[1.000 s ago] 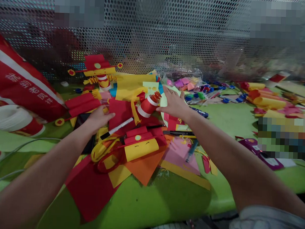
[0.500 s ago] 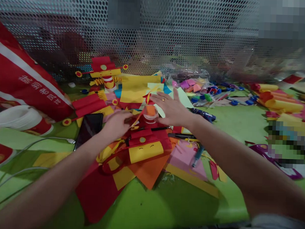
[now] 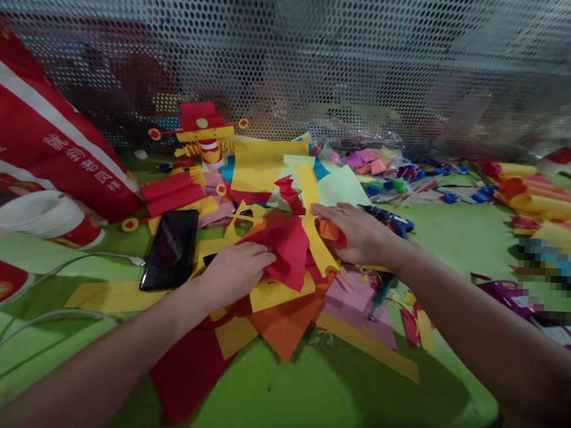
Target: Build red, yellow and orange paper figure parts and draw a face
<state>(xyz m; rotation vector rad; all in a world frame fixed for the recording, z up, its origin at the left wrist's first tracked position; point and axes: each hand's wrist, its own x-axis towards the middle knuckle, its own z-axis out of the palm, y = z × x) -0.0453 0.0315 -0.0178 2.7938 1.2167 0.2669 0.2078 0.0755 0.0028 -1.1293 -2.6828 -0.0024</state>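
My left hand (image 3: 239, 268) is closed on the edge of a red paper sheet (image 3: 291, 248), thumb side toward the middle. To its right, my right hand (image 3: 360, 232) has curled fingers meeting a long yellow paper strip (image 3: 316, 240). An orange and red paper piece (image 3: 330, 231) shows under the right palm, partly hidden. A crumpled red paper piece (image 3: 290, 195) stands just beyond the strip. Below the red sheet lie yellow paper (image 3: 277, 296) and an orange sheet (image 3: 281, 329).
A black phone (image 3: 170, 250) with a white cable lies left, near stacked paper cups (image 3: 44, 218) and a big red bag (image 3: 54, 131). A finished-looking paper hat figure (image 3: 206, 133) stands behind. A glue gun (image 3: 391, 221) lies right, with purple scissors (image 3: 511, 300) farther off. Perforated metal (image 3: 290, 70) rises behind.
My left hand has moved right and toward me, now with the red sheet. My right hand has shifted right and lower, its fingers more curled. The paper cup between them is now out of sight.
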